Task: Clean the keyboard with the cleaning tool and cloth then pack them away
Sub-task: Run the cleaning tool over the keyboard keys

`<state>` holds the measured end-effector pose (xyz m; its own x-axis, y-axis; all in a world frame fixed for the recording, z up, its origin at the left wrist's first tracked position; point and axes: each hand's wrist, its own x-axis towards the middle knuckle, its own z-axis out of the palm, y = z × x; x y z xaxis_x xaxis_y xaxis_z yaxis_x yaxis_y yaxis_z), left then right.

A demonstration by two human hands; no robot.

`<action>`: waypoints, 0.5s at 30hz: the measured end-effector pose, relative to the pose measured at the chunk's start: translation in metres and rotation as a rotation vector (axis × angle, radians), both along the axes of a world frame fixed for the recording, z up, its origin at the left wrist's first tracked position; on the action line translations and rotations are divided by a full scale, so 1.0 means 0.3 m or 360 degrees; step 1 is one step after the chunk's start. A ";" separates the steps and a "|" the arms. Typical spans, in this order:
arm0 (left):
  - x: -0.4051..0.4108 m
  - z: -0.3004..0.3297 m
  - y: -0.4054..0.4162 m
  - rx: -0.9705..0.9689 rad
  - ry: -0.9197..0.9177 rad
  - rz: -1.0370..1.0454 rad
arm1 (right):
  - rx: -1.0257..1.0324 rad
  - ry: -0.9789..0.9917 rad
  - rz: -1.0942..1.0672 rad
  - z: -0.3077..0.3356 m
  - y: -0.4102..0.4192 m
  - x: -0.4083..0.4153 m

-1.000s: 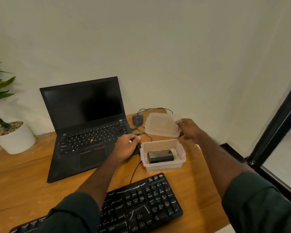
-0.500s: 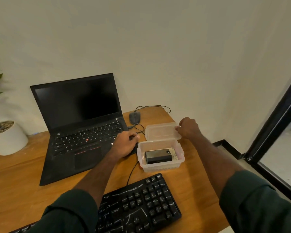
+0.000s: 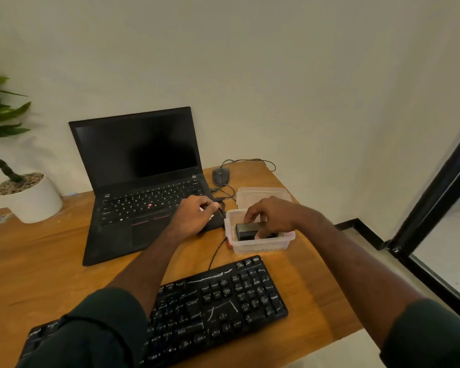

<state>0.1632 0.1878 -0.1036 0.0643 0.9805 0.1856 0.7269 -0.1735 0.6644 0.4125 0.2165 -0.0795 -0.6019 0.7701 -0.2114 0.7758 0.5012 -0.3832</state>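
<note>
Reaching into the clear plastic container (image 3: 260, 244) behind the black keyboard (image 3: 210, 306)
My right hand (image 3: 272, 215) is curling its fingers around the black cleaning tool (image 3: 246, 231) inside; my left hand (image 3: 194, 217) is resting loosely curled on the laptop (image 3: 144, 187); no lettering is reading clearly

Soft, dim indoor light is falling evenly over the scene, with daylight coming in at the glass door (image 3: 452, 235) on the right. The plant (image 3: 0, 120) is casting a faint shadow on the wall (image 3: 250, 62). Wide-angle distortion is bending the edges, and detail is looking slightly soft.
</note>
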 end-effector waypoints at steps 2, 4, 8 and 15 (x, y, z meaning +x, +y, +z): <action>-0.020 0.020 -0.033 0.0027 -0.0005 0.0002 | -0.0005 -0.0046 -0.0008 0.005 -0.009 -0.010; -0.043 0.040 -0.068 0.0028 -0.0017 0.0011 | 0.0023 -0.0070 -0.0006 0.012 -0.024 -0.010; -0.102 0.078 -0.174 0.0064 -0.0063 0.0004 | 0.0139 0.0374 -0.0119 0.064 -0.116 0.002; -0.344 -0.001 -0.563 0.0216 0.0137 0.0201 | -0.1253 0.1992 -0.0527 0.107 -0.429 -0.170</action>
<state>0.0602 0.0191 -0.1039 -0.0361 0.9482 0.3156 0.8017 -0.1610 0.5756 0.3614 0.0878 -0.0474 -0.5279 0.8408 -0.1200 -0.2101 -0.2662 -0.9407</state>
